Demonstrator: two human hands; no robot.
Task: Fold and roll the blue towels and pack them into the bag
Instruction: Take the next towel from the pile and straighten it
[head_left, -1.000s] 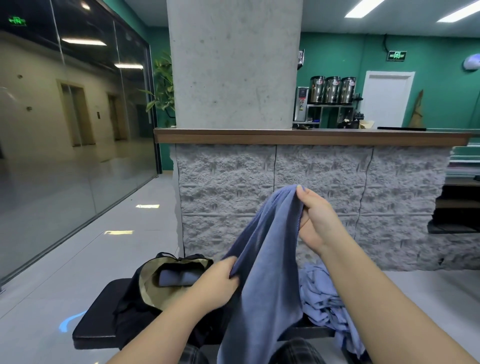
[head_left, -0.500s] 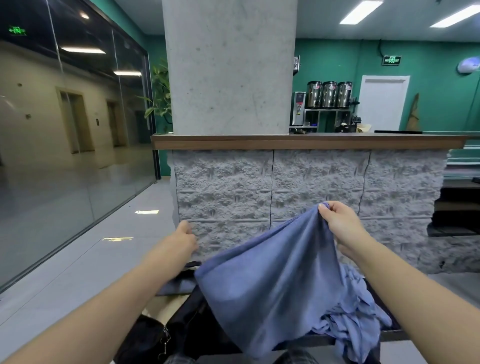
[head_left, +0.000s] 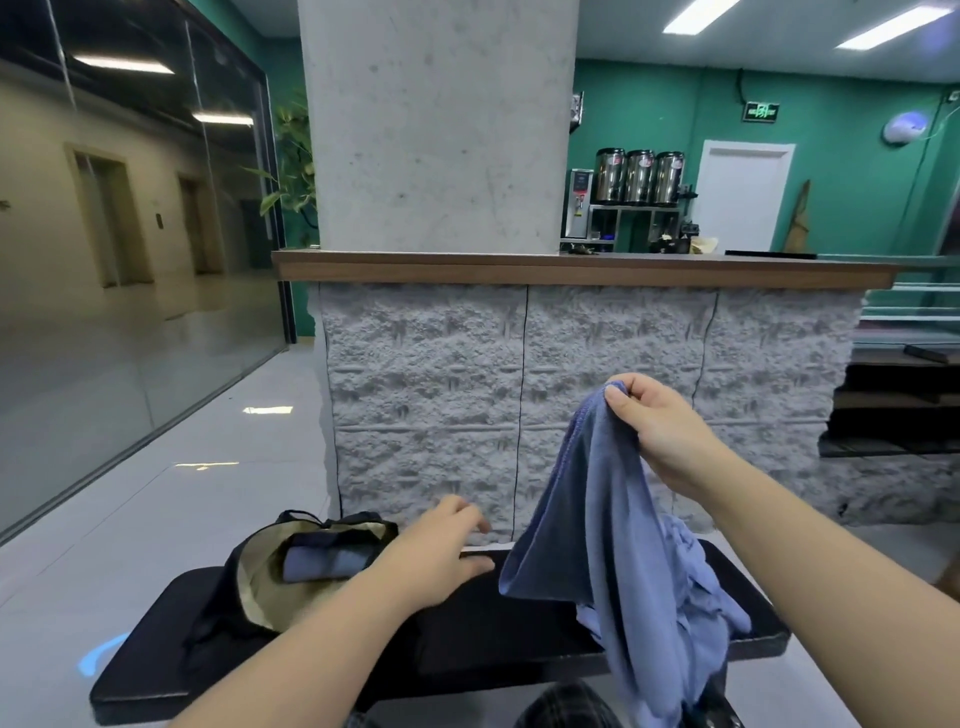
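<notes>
A blue towel (head_left: 597, 525) hangs by one corner from my right hand (head_left: 660, 431), which pinches it above the right half of a black bench (head_left: 467, 634). Its lower folds drape down over a crumpled pile of blue towels (head_left: 696, 587) on the bench's right end. My left hand (head_left: 436, 551) hovers over the middle of the bench with its fingers apart, holding nothing, just left of the hanging towel. A dark bag with a tan lining (head_left: 270, 577) lies open on the bench's left end, with a rolled blue towel (head_left: 327, 561) inside it.
A rough stone counter (head_left: 426, 395) with a wooden top stands right behind the bench, under a concrete pillar (head_left: 436, 124). A glass wall (head_left: 104, 260) runs along the left. Pale tiled floor (head_left: 130, 530) lies around the bench.
My left hand let go of the towel's edge and dropped toward the bench. The towel, spread between both hands half a second ago, now hangs from my right hand alone.
</notes>
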